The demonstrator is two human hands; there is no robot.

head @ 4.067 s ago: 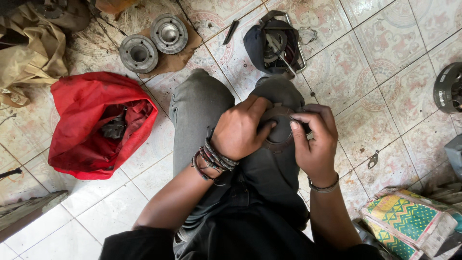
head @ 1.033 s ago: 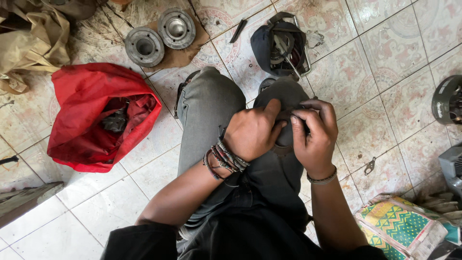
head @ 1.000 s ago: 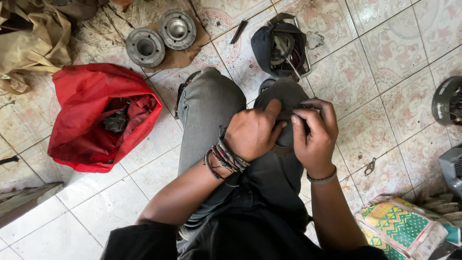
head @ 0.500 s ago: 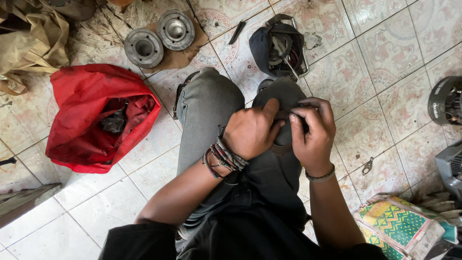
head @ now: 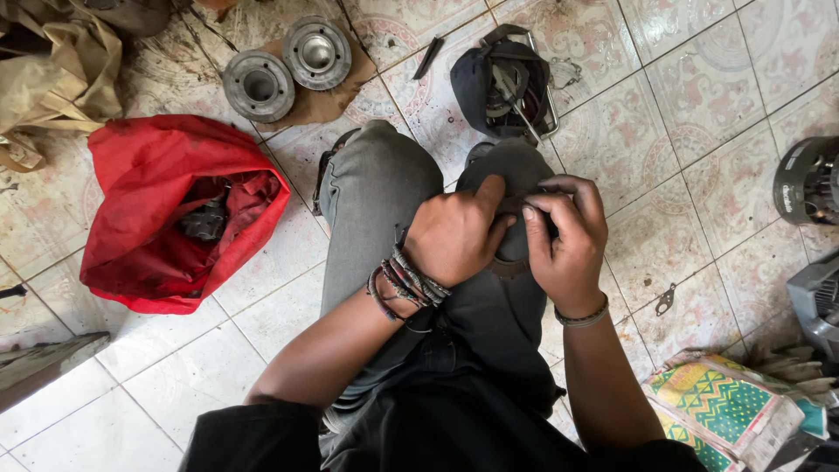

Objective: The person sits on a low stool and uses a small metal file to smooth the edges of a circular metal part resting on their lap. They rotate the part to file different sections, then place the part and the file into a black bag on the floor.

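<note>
I sit on a tiled floor with my knees in grey trousers point(head: 376, 192) drawn up. Both hands meet over my right knee. My left hand point(head: 454, 234), with several cord bracelets on the wrist, has its thumb stretched up and its fingers curled around a small dark part point(head: 509, 266). My right hand point(head: 566, 243), with a thin band on the wrist, pinches the same part from the right with bent fingers. The hands hide most of the part, so I cannot tell its shape.
A red bag point(head: 149, 236) holding a dark metal piece point(head: 205, 220) lies at the left. Two round metal flanges point(head: 259, 85) point(head: 317, 52) rest on cardboard. A dark tool bag point(head: 507, 80) sits beyond my knee. A grey motor point(head: 808, 179) and a patterned sack point(head: 725, 409) are at the right.
My hands have stayed together on the right knee, and only the fingers have shifted slightly on the part. The camera has drifted a little.
</note>
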